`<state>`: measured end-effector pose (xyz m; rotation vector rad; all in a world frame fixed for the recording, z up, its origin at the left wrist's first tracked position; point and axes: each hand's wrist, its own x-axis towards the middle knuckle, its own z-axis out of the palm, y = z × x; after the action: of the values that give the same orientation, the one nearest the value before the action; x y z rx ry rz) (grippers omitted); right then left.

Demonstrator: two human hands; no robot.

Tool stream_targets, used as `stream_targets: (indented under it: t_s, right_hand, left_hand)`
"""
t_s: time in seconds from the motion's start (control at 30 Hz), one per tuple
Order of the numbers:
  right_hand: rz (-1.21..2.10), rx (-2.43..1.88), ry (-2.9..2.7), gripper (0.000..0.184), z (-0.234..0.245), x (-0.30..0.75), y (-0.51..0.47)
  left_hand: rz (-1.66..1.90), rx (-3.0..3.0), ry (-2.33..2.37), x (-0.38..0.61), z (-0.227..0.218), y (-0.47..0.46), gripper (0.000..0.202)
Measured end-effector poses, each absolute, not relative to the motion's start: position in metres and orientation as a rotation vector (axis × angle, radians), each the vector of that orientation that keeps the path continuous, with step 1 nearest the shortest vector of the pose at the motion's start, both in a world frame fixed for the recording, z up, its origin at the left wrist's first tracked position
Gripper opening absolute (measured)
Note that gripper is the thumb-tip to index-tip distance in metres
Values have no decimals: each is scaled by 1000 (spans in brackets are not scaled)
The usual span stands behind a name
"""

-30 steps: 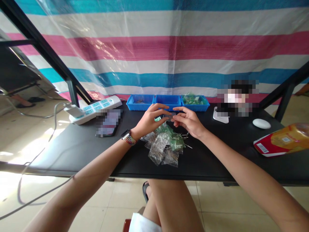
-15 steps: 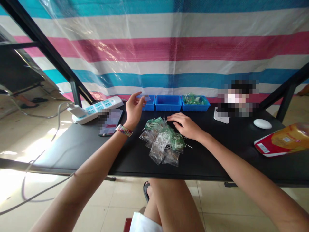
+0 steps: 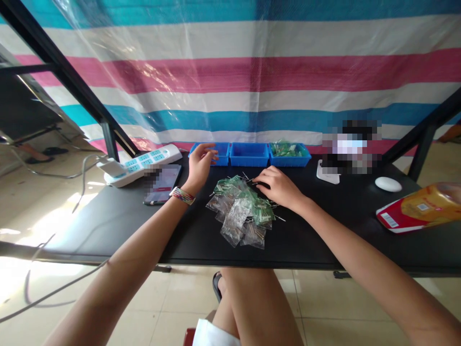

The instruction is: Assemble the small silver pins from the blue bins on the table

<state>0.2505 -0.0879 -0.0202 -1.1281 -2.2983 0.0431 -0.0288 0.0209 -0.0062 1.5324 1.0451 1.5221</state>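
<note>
The left hand [image 3: 202, 164] hangs, loosely spread, at 1 blue bin [image 3: 224, 156]; right hand [image 3: 276, 185], pinch unclear, borders an unbinned heap [image 3: 240, 209], binned green packets [image 3: 287, 148] beyond.

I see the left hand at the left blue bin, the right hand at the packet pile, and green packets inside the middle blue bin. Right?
Not quite: the head view shows green packets in the right blue bin, not the middle one. The left hand and right hand are as stated.

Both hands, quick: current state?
Left hand: open, loosely curled at the left blue bin, nothing visibly held.
Right hand: by the bag pile; grip cannot be told.
</note>
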Motion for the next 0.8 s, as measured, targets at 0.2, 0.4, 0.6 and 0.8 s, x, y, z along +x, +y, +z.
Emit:
stream_targets:
  t_s: [0.2,0.4,0.6,0.8]
  right_hand:
    - [10,-1143,-2312,9,-17,249,-90]
    - [-82,-1163,-2385,15,-8,250,-93]
    - [-190,-1198,-2337,18,2,261,-93]
    - [210,-1150,-1791,18,-4,261,-84]
  left_hand:
    - [1473,1610,1040,-24,-6,15,22]
    - [1442,1638,1021,-23,-6,13,18]
    - [1408,1707,995,-20,-5,10,18]
    - [1321,1823,931,-10,1,-8,17]
